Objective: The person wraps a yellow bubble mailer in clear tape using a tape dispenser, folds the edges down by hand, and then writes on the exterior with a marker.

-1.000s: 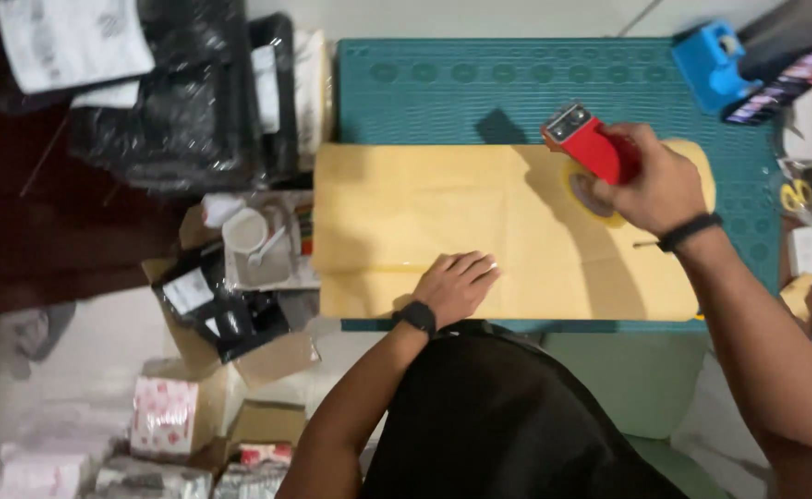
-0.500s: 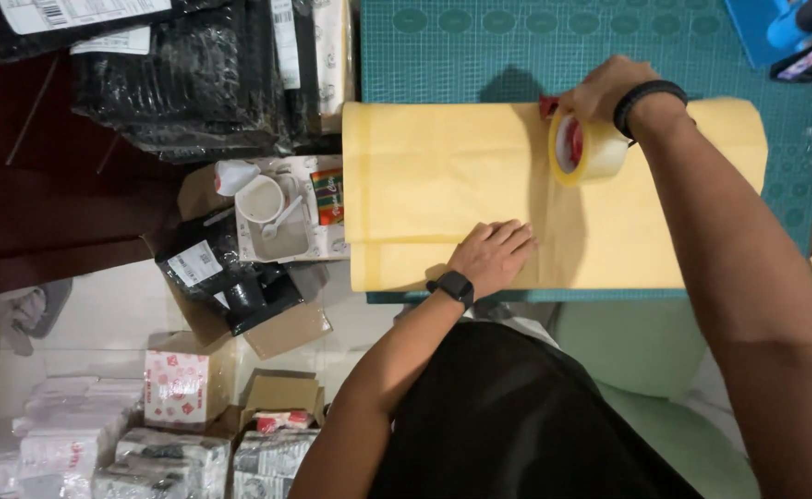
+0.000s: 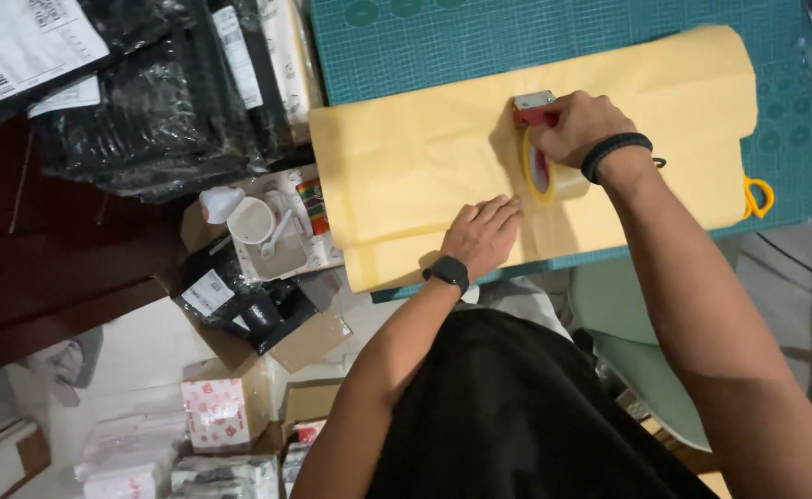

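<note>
The right hand (image 3: pixel 583 125) grips a tape dispenser (image 3: pixel 543 152), seemingly lengthwise across the yellow parcel (image 3: pixel 406 157), nearer the flat, open left hand (image 3: pixel 482 233) than before.

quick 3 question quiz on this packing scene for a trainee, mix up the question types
1. True or false: the right hand grips a red tape dispenser on the yellow wrapped parcel.
2. What is the left hand doing? A) pressing flat on the parcel B) holding scissors C) lifting a box
3. Fill in: the parcel lies on a ____ cutting mat.

Key
1. True; the tape roll sits under that hand, on the paper.
2. A; the palm lies on the parcel's near edge, fingers spread.
3. Green, with a printed grid.
</note>
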